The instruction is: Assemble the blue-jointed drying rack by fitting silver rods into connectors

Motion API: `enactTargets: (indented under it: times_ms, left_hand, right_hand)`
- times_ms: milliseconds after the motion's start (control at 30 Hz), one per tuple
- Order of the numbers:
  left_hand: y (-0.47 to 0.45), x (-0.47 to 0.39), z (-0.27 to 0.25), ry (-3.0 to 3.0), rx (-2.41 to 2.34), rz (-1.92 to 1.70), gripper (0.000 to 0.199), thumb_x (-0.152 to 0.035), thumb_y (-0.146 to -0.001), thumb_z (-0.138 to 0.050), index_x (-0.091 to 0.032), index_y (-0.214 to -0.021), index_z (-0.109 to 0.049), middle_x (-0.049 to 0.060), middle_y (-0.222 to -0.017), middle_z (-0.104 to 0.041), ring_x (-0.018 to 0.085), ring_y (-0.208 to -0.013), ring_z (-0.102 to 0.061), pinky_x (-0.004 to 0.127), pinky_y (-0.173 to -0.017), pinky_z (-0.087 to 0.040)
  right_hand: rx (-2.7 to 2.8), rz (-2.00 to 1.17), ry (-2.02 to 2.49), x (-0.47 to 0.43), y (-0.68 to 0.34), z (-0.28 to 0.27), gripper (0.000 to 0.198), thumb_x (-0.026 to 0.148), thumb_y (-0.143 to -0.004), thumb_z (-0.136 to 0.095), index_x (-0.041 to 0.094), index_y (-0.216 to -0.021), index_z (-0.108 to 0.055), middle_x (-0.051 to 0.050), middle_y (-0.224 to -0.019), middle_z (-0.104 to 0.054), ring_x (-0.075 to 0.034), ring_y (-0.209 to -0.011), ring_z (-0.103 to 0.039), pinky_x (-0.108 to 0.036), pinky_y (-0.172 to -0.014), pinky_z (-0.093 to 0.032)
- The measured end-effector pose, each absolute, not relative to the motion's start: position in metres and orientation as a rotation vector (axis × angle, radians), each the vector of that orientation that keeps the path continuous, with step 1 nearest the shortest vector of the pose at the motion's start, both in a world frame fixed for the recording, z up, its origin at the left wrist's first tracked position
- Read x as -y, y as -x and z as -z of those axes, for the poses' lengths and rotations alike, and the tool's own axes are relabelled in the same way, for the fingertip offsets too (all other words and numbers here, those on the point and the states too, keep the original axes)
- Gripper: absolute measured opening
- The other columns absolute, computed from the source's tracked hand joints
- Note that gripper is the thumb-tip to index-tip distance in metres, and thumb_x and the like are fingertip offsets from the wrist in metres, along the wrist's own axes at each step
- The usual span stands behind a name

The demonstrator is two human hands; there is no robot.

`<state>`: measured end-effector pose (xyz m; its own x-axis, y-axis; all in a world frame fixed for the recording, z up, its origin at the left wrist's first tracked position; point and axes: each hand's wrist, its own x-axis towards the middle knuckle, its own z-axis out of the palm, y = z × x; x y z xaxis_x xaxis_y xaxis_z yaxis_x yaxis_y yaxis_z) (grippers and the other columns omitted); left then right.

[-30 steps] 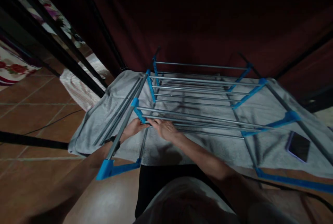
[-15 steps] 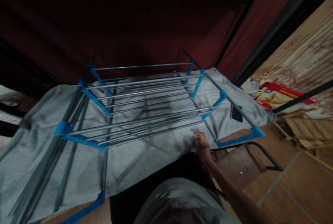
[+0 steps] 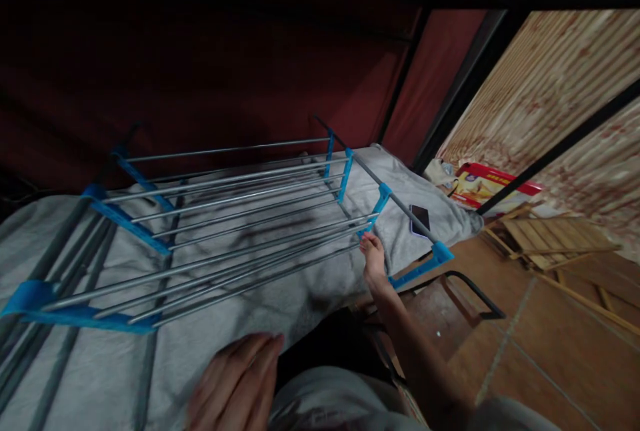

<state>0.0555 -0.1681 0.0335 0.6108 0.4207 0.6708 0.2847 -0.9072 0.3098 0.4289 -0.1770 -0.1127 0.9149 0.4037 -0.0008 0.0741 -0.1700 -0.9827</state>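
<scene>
A rack of grey metal rods [image 3: 235, 249] with blue plastic brackets lies across a grey blanket. My right hand [image 3: 373, 257] is at the lower end of the right front blue bracket [image 3: 376, 207], by the rod ends, its fingers curled and closed on it. The fingertips partly cover that end. My left hand [image 3: 237, 384] is raised over the blanket at the bottom, below the rods and apart from them. Its fingers are stretched side by side with nothing visible in them; its palm is hidden. The left front blue bracket [image 3: 85, 311] lies farther left.
The grey blanket [image 3: 300, 297] covers the surface under the rack. A phone [image 3: 420, 219] lies on it at right. Beyond are a red and yellow box [image 3: 493, 184], a wooden slatted piece [image 3: 560, 243] on the tiled floor [image 3: 555, 337], and a black-framed seat [image 3: 440, 311].
My left hand has come into view at the bottom. My right hand has moved up to the bracket's lower end. The view has turned right, so the rack appears farther left.
</scene>
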Motion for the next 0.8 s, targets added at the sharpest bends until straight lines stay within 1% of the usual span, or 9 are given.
enactTargets:
  times_ms: [67,167,267,333,433,500,567,700,800]
  left_hand:
    - [-0.097,0.161,-0.034,-2.691,-0.510,-1.135,0.068,-0.012,-0.088,-0.052,-0.041,-0.150,-0.045,0.003,-0.110,-0.075,0.024,-0.097,-0.071,0.041,-0.079,-0.062]
    - [-0.146,0.146,-0.043,-2.796,-0.393,-1.101,0.052,-0.009,-0.093,-0.049,-0.032,-0.140,-0.055,0.006,-0.117,-0.072,0.023,-0.106,-0.068,0.040,-0.090,-0.057]
    - [-0.185,0.132,-0.061,-2.895,-0.345,-1.066,0.040,-0.011,-0.094,-0.049,-0.024,-0.131,-0.059,0.010,-0.127,-0.067,0.026,-0.119,-0.061,0.043,-0.101,-0.051]
    - [-0.214,0.123,-0.074,-2.915,-0.361,-0.993,0.034,-0.015,-0.097,-0.048,-0.021,-0.128,-0.060,0.011,-0.129,-0.065,0.026,-0.122,-0.058,0.043,-0.104,-0.049]
    - [-0.262,0.107,-0.083,-2.918,-0.418,-0.826,0.030,-0.020,-0.099,-0.047,-0.018,-0.127,-0.058,0.011,-0.128,-0.064,0.025,-0.119,-0.058,0.041,-0.103,-0.048]
    - [-0.292,0.096,-0.081,-2.943,-0.415,-0.682,0.032,-0.021,-0.099,-0.048,-0.016,-0.129,-0.056,0.011,-0.128,-0.063,0.025,-0.120,-0.058,0.040,-0.104,-0.048]
    - [-0.316,0.088,-0.074,-2.967,-0.419,-0.529,0.036,-0.019,-0.098,-0.049,-0.015,-0.133,-0.053,0.012,-0.128,-0.063,0.025,-0.121,-0.058,0.039,-0.103,-0.048]
    - [-0.344,0.084,-0.067,-2.983,-0.385,-0.226,0.041,-0.010,-0.099,-0.036,-0.015,-0.136,-0.051,0.011,-0.119,-0.067,0.023,-0.109,-0.065,0.035,-0.090,-0.053]
    - [-0.353,0.083,-0.074,-2.998,-0.343,-0.159,0.044,-0.009,-0.099,-0.029,-0.016,-0.137,-0.050,0.011,-0.120,-0.068,0.023,-0.107,-0.067,0.034,-0.087,-0.054]
  right_hand:
    - [0.372,-0.286,1.733,0.180,-0.432,0.106,0.047,0.041,-0.082,-0.039,0.016,-0.121,-0.049,-0.013,-0.114,-0.061,-0.019,-0.096,-0.062,-0.035,-0.084,-0.052]
    - [0.386,-0.219,1.722,0.186,-0.437,0.092,0.047,0.039,-0.084,-0.040,0.015,-0.123,-0.049,-0.013,-0.116,-0.061,-0.019,-0.099,-0.061,-0.037,-0.091,-0.050]
    - [0.402,-0.127,1.666,0.187,-0.440,0.072,0.048,0.037,-0.084,-0.044,0.016,-0.126,-0.051,-0.013,-0.123,-0.059,-0.020,-0.110,-0.058,-0.039,-0.100,-0.046]
    - [0.417,-0.059,1.616,0.186,-0.442,0.055,0.051,0.035,-0.083,-0.047,0.018,-0.130,-0.051,-0.013,-0.132,-0.056,-0.021,-0.119,-0.054,-0.040,-0.105,-0.042]
    - [0.473,-0.008,1.542,0.180,-0.447,0.031,0.055,0.034,-0.083,-0.048,0.021,-0.137,-0.052,-0.012,-0.139,-0.055,-0.022,-0.125,-0.052,-0.041,-0.109,-0.040]
    - [0.522,0.004,1.512,0.173,-0.451,0.019,0.055,0.033,-0.083,-0.048,0.021,-0.136,-0.054,-0.011,-0.137,-0.058,-0.023,-0.123,-0.055,-0.042,-0.109,-0.040]
    - [0.547,0.015,1.497,0.167,-0.457,0.012,0.052,0.034,-0.082,-0.049,0.020,-0.132,-0.059,-0.011,-0.133,-0.062,-0.024,-0.120,-0.058,-0.042,-0.109,-0.042]
    - [0.540,0.025,1.468,0.159,-0.470,0.006,0.048,0.035,-0.082,-0.052,0.018,-0.125,-0.065,-0.011,-0.127,-0.067,-0.025,-0.117,-0.060,-0.044,-0.111,-0.041]
    - [0.596,-0.016,1.456,0.160,-0.481,0.004,0.047,0.039,-0.085,-0.054,0.019,-0.126,-0.065,-0.009,-0.131,-0.065,-0.025,-0.122,-0.059,-0.045,-0.114,-0.038]
